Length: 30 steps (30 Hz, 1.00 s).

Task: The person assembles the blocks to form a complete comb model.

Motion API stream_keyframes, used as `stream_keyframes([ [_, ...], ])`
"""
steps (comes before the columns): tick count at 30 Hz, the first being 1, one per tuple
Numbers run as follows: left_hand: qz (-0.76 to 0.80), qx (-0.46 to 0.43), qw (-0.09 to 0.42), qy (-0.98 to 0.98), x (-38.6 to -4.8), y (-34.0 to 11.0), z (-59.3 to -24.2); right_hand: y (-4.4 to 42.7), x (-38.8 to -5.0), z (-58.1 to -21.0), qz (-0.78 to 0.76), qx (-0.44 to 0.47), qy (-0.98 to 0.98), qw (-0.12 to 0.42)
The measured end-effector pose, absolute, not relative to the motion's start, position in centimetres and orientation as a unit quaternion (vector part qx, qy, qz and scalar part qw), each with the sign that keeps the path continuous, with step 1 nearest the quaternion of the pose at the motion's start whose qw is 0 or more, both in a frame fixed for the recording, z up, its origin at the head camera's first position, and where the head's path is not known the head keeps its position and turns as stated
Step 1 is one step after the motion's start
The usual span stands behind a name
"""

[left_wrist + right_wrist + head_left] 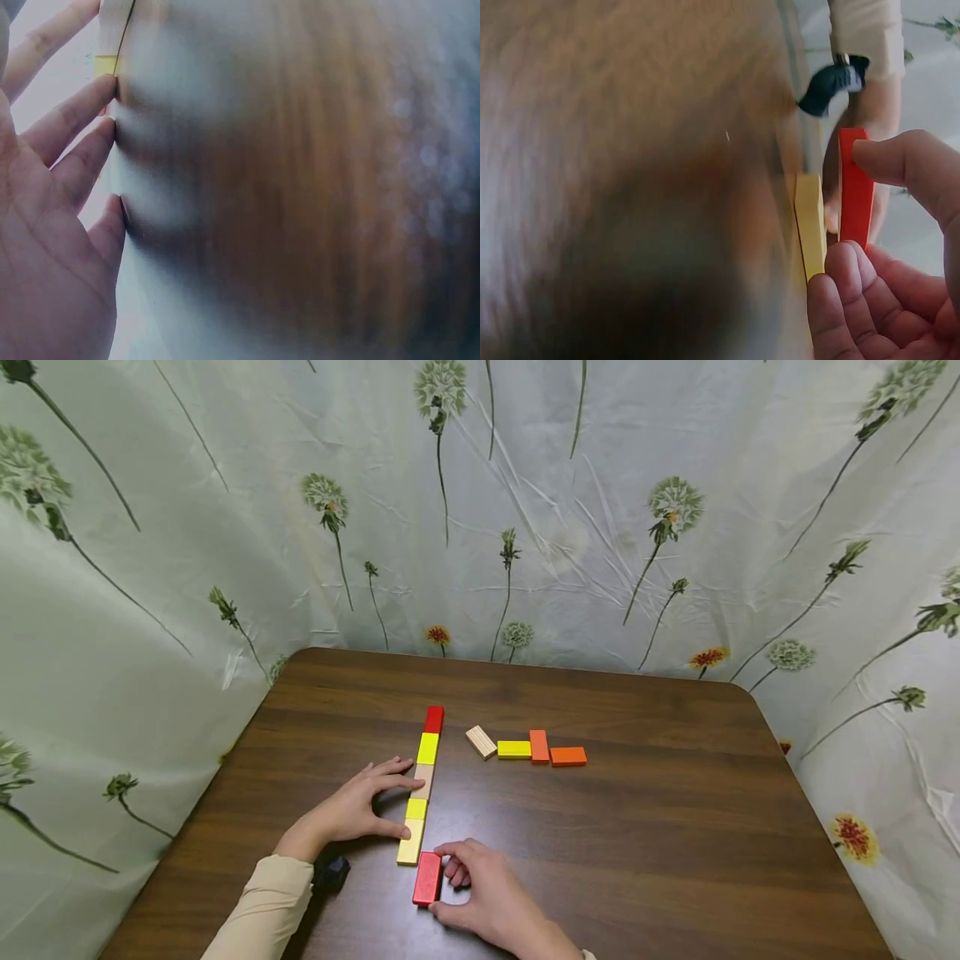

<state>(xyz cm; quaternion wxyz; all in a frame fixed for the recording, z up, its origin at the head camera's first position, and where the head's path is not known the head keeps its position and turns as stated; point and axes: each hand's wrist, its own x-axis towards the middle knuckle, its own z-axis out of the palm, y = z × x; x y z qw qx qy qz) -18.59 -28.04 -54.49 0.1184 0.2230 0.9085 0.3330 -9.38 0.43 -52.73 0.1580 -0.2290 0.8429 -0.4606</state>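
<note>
A line of blocks runs toward the front edge: red (434, 719), yellow (427, 748), plain wood (423, 782), a short yellow (416, 809) and pale yellow (409, 843). My left hand (351, 806) spreads along its left side, fingertips touching the wood block and thumb on the pale yellow one. In my right hand (487, 893), thumb and index finger pinch a red block (428, 878) by its ends, near the line's front end. The right wrist view shows that red block (856, 191) beside the pale yellow block (810, 217).
Right of the line's far part lie a wood block (481, 742), a yellow block (513, 750) and two orange blocks (539, 747), (568, 757). A black device (331, 872) is at my left wrist. A flowered curtain (525, 527) surrounds the wooden table (675, 827).
</note>
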Motion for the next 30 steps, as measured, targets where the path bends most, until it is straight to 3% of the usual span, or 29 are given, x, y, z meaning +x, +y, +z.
stream_keyframes([
  [8,0.329,0.223,0.115,0.910,-18.6,-28.1,-54.6,-1.1,-8.9,-52.8,-0.452,-0.243,0.834,0.202],
  [26,0.332,0.232,0.109,0.908,-18.8,-28.0,-54.5,-2.5,-8.8,-53.7,-0.414,-0.278,0.855,0.146],
  [30,0.331,0.230,0.110,0.908,-18.7,-28.0,-54.6,-2.7,-8.9,-53.8,-0.413,-0.265,0.856,0.163],
])
